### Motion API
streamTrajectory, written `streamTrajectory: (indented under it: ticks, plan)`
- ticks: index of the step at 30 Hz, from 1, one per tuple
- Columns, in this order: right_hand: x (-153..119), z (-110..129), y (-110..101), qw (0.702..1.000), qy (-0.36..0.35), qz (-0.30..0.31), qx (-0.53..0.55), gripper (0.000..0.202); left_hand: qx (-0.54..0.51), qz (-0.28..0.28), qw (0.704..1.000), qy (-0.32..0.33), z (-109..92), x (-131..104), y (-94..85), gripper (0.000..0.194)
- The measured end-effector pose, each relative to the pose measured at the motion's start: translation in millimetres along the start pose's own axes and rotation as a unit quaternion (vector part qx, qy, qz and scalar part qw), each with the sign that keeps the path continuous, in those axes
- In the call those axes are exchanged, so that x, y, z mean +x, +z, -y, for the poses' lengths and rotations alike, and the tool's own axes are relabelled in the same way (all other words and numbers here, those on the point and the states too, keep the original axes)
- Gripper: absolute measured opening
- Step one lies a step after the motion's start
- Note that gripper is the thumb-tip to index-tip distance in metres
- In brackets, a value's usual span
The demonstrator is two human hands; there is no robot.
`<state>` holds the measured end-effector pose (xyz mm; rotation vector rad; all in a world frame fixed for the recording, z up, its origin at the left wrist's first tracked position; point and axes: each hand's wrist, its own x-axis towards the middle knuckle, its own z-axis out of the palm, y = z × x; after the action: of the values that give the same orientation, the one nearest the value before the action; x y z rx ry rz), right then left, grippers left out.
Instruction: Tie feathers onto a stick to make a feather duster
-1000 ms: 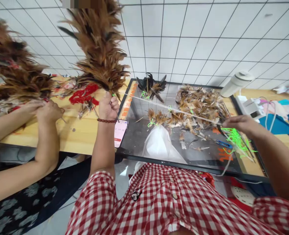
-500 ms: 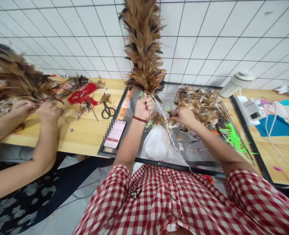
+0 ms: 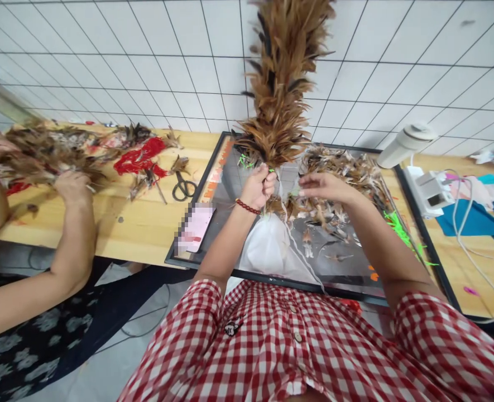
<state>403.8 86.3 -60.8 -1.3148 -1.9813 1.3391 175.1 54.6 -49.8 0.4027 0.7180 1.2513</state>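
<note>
My left hand [image 3: 260,188], with a red beaded bracelet at the wrist, is closed around the lower end of a long feather duster [image 3: 282,106]. The duster stands upright in front of the tiled wall, thick with brown and some black feathers. Bright green strands [image 3: 245,162] stick out beside the grip. A white cord [image 3: 296,248] runs from near that hand down to the front edge of the dark-framed board [image 3: 343,279]. My right hand [image 3: 324,187] hovers open, fingers stretched left, at the near side of a pile of loose feathers [image 3: 347,167].
A white cloth-like bundle [image 3: 267,245] and a phone [image 3: 195,228] lie on the board. Scissors [image 3: 183,187] and red strands [image 3: 140,159] lie left. A co-worker's hand [image 3: 73,187] handles feathers. A white bottle [image 3: 406,145] and power strip [image 3: 425,190] stand right.
The duster and my left hand have shifted right. My right hand has lifted from the feathers, its fingers straightening. The co-worker's feather bundle has dropped lower, and their hands have moved apart.
</note>
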Motion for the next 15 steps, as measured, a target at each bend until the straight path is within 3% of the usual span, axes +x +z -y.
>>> streamTrajectory:
  ticks: [2, 4, 7, 11, 15]
  plan:
    - [11.5, 15.1, 14.9, 0.985, -0.022, 0.012, 0.168, 0.056, -0.041, 0.030, 0.996, -0.068, -0.1, -6.8, 6.2, 0.036]
    - [17.7, 30.3, 32.3, 0.961, -0.029, 0.064, 0.266, 0.056, -0.063, 0.037, 0.992, -0.106, -0.5, -10.5, 9.6, 0.037]
    - [14.1, 45.2, 49.5, 0.963, 0.003, 0.094, 0.253, 0.044, -0.074, 0.035, 0.989, -0.123, -4.1, -11.7, 6.9, 0.037]
    - [-1.7, 50.5, 47.4, 0.972, 0.007, 0.021, 0.234, 0.044, -0.085, 0.037, 0.989, -0.114, -12.8, -12.1, -6.3, 0.037]
    - [-11.3, 53.0, 39.6, 0.943, -0.033, -0.070, 0.323, 0.049, -0.072, 0.035, 0.992, -0.093, -13.7, -13.6, -15.5, 0.038]
